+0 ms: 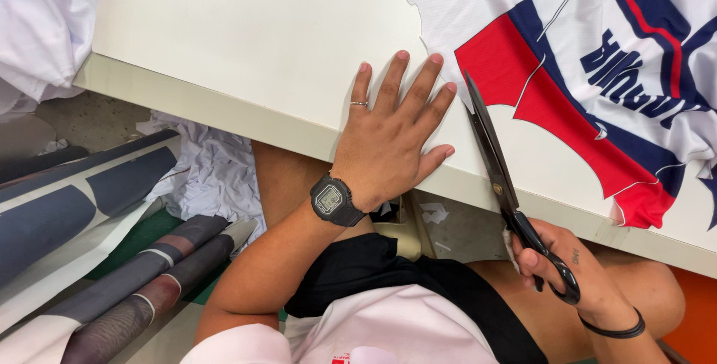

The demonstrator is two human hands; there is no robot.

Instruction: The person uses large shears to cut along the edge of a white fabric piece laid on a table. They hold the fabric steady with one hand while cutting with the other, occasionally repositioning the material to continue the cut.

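1. Resting flat on the table (224, 28), the left hand (392, 132) lay palm down with its fingers spread apart and gripped nothing; it sat near the table's front edge, just beside the scissors.
2. A thin ring (359, 103) circled one finger of that hand, and a dark digital watch (331, 200) sat on the wrist.
3. The right hand (564, 271) was clamped around the black handles of the scissors (497, 166), with fingers through the loops, below the table's edge.
4. The scissors pointed up and away from the person, their long blades lying together over the table, and the tip was close to the edge of the fabric.
5. The fabric (597, 58), white with red and navy printed shapes, lay spread on the table's right part, with one red corner hanging toward the front edge.
6. A black band (616, 330) circled the right wrist.
7. Rolled grey and white sheets (89, 259) lay on the floor to the left, near crumpled white paper (213, 177).
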